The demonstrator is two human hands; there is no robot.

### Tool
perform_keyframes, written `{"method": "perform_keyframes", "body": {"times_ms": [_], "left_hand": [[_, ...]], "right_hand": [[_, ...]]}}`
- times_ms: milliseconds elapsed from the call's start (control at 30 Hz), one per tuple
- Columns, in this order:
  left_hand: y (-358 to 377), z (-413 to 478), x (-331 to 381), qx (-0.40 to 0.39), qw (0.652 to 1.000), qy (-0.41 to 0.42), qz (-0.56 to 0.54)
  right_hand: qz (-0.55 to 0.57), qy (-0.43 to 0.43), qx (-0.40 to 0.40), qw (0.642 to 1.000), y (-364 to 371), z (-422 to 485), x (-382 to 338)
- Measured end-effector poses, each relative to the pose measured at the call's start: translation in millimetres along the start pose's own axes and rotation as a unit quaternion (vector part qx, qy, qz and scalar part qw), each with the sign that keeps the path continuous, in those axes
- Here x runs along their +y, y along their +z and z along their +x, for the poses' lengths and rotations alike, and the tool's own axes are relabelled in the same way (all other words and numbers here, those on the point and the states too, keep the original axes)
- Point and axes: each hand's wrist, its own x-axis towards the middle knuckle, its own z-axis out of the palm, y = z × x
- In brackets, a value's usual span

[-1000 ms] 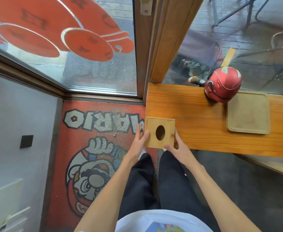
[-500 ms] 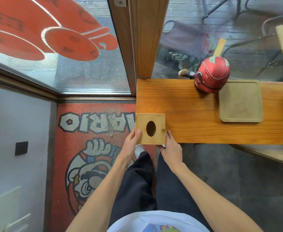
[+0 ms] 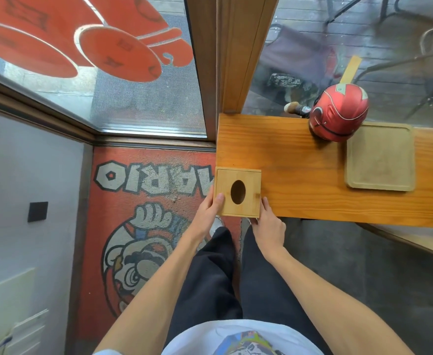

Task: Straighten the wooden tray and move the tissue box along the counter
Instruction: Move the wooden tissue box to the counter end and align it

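A square wooden tissue box (image 3: 251, 183) with an oval hole in its lid stands at the near left corner of the wooden counter (image 3: 294, 175). My left hand (image 3: 209, 213) grips its left side, thumb on the lid. My right hand (image 3: 267, 222) presses against its near right corner. The flat wooden tray (image 3: 380, 157) lies farther right on the counter, its edges roughly parallel to the counter's edges.
A red helmet (image 3: 338, 116) sits at the counter's back edge, touching the tray's far left corner. A wooden post (image 3: 238, 52) and window glass rise behind the counter. Below lies a red Mario doormat (image 3: 143, 226).
The tissue box has squared up with the counter's corner between my hands. My right hand has slid from the box's right side to its near right corner. The view shifted.
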Motion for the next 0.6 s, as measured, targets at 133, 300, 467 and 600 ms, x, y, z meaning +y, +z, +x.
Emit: {"method": "perform_keyframes", "body": {"times_ms": [133,300,467,600], "left_hand": [[-5.6,1.1,-2.6,-0.012,1.0,-0.006,0.017],[-12.5,1.1,10.9,-0.038,0.998,-0.027,0.036],[-26.5,14.8,-5.5,-0.056,0.989,-0.053,0.126],[-24.7,6.8,6.4,-0.022,0.95,-0.1,0.296]], "right_hand": [[0.02,-0.006,0.038,0.999,5.0,0.1,2.2],[-0.083,-0.031,0.004,0.996,6.4,3.1,11.1],[-0.099,-0.005,-0.061,0.993,3.8,10.4,12.4],[-0.094,0.004,-0.071,0.993,1.4,8.5,9.9]]}}
